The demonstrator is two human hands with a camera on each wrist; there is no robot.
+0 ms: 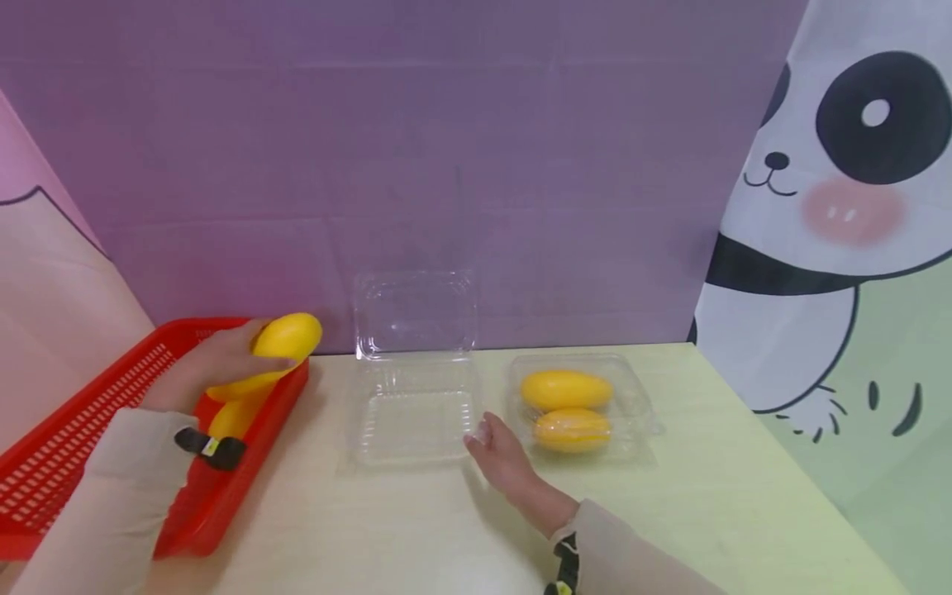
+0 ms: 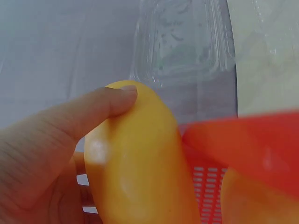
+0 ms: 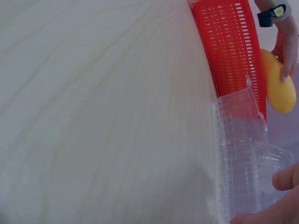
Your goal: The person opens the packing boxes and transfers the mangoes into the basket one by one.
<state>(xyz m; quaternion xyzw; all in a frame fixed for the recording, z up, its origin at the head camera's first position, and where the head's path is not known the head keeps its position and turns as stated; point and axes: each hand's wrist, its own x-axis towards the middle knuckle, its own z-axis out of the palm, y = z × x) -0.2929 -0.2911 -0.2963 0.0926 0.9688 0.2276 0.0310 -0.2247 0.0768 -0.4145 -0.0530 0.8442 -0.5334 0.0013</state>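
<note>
My left hand (image 1: 223, 359) grips a smooth yellow mango (image 1: 293, 335) over the far end of a red plastic basket (image 1: 260, 463). In the left wrist view the thumb lies across the top of that mango (image 2: 140, 154), with the fingers behind it. More yellow mangoes (image 1: 234, 419) lie inside the basket, partly hidden by the hand and sleeve. An open clear plastic clamshell box (image 1: 416, 426) stands at the middle of the table with its lid (image 1: 416, 314) raised. My right hand (image 1: 509, 467) holds the box's right edge between thumb and fingers.
Right of the open box sits a second clear box (image 1: 632, 405) with two yellow mangoes (image 1: 567, 390) in it. A purple cloth backdrop (image 1: 446, 165) rises behind the pale table (image 1: 416, 529). A panda-printed sheet (image 1: 788, 330) hangs at the right.
</note>
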